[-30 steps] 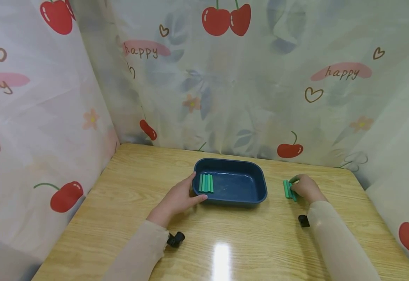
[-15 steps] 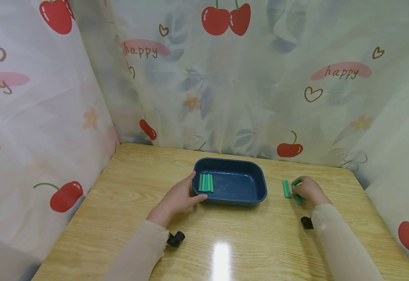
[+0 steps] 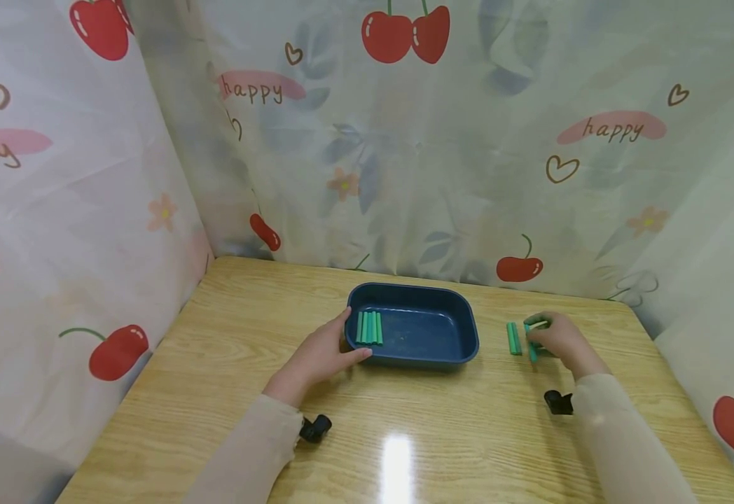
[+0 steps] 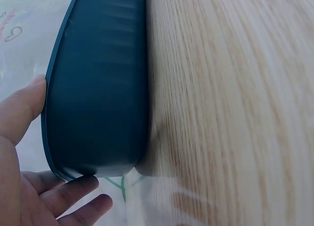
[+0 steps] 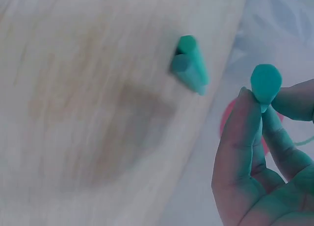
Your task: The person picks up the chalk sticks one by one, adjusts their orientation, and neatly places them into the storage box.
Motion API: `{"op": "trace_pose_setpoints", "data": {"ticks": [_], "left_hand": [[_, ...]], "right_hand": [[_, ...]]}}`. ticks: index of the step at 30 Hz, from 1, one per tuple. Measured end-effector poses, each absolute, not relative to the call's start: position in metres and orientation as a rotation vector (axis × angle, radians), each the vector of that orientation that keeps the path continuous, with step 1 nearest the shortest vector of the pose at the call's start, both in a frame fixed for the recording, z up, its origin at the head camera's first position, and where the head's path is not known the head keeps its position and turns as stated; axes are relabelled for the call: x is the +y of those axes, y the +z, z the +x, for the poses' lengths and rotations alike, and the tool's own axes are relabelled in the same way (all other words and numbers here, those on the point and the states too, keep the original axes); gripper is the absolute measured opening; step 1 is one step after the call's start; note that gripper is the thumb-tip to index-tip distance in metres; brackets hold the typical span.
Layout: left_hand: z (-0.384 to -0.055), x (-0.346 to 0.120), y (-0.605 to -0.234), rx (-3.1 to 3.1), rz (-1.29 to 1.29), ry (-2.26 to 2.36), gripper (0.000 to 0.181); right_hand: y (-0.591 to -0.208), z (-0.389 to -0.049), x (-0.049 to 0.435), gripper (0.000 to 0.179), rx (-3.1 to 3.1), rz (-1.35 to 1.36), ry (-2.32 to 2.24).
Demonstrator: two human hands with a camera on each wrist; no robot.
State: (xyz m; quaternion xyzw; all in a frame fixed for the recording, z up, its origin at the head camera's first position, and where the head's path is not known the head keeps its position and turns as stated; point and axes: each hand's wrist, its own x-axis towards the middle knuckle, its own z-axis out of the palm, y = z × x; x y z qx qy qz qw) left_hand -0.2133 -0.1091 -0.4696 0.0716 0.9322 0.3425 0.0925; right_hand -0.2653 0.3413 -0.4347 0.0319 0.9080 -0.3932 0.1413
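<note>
Right hand [image 3: 559, 340] pinching one green stick [image 5: 265, 84] between thumb and fingertips, just above the worktop [image 3: 228, 364] to the right of the tray [image 3: 461, 329]. Stick short, round in section, smooth, plain mint green, flat-ended. Two like sticks [image 3: 514, 338] lying side by side on the worktop just left of that hand, touching each other, apart from the tray. Left hand [image 3: 323, 353] resting against the tray's left end, fingers nearly straight, thumb on the rim. Tray dark blue, oblong, round-cornered. Inside at its left end, a row of green sticks [image 3: 370, 327] packed side by side.
</note>
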Motion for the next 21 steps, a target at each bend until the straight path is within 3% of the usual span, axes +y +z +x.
{"op": "trace_pose_setpoints", "data": {"ticks": [21], "left_hand": [[-0.212, -0.109, -0.469, 2.771, 0.224, 1.027, 0.101]], "right_hand": [[-0.394, -0.251, 0.313, 0.051, 2.554, 0.029, -1.4]]}}
